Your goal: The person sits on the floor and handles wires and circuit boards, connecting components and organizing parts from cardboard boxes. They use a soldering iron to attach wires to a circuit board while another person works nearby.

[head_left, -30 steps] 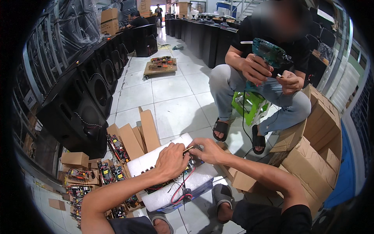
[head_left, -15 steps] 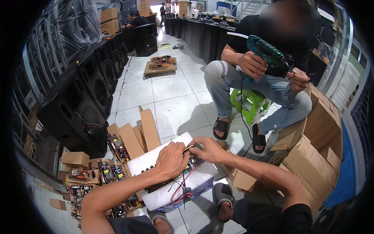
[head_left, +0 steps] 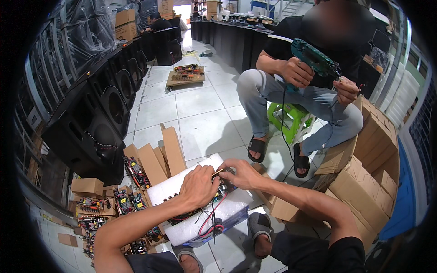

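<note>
A circuit board [head_left: 212, 201] with dark wires lies between white foam blocks [head_left: 195, 231], partly under my hands. Over its far right end my left hand [head_left: 199, 185] is closed, its fingers pinching a thin yellowish strip [head_left: 217, 172]. My right hand [head_left: 242, 174] meets it there, with fingers curled round a small dark part [head_left: 230, 170] that I cannot make out. Red and black leads [head_left: 210, 221] trail from the board over the near foam, ending by a small black piece [head_left: 218, 224].
Several circuit boards [head_left: 129, 199] and cardboard pieces [head_left: 172, 148] lie at the left. Opposite sits a person [head_left: 300, 86] on a green stool [head_left: 291, 119], holding a teal power tool [head_left: 314, 58]. Open cartons [head_left: 364, 193] stand at the right, black speaker cabinets [head_left: 82, 132] at the left.
Both my hands stay nearly where they were over the board, with only slight finger movement. The whole view has shifted a little. The person opposite still holds the tool.
</note>
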`<state>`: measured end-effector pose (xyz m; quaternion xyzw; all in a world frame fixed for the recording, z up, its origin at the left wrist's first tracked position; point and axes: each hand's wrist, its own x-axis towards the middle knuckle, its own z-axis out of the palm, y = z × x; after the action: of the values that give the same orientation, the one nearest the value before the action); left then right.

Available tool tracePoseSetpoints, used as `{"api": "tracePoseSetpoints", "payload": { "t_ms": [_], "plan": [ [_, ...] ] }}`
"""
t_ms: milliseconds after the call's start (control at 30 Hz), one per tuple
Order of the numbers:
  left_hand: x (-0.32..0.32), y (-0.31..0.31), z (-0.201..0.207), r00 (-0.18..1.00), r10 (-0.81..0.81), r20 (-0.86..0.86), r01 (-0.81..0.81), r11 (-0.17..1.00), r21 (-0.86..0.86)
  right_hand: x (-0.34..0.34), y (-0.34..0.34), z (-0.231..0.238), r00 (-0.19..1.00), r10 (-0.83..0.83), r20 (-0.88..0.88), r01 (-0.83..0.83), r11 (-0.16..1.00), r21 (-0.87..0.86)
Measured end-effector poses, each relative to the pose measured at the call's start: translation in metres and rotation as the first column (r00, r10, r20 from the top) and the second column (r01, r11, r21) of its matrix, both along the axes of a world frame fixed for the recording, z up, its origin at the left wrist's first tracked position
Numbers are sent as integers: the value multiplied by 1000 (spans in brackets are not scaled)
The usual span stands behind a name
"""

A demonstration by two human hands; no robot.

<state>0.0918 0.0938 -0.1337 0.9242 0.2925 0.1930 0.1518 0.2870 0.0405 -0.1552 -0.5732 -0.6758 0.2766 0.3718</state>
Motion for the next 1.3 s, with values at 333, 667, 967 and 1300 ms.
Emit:
{"api": "tracePoseSetpoints", "payload": {
  "t_ms": [333,667,967,1300],
  "plan": [
    [0,0,-5,998,-53,22,52,998,39,1,-4,4,1000,-18,5,18,1000,-13],
    [-2,2,2,1000,-4,-25,2,995,-95,-3,0,1,997,-62,-46,58,995,-78],
    [4,2,5,997,61,-44,-67,987,-144,-9,0,8,995,-100,-26,97,992,-86],
    [5,1,9,997,64,-46,-70,989,-128,-11,3,11,992,-124,4,124,988,-98]
  ]
}}
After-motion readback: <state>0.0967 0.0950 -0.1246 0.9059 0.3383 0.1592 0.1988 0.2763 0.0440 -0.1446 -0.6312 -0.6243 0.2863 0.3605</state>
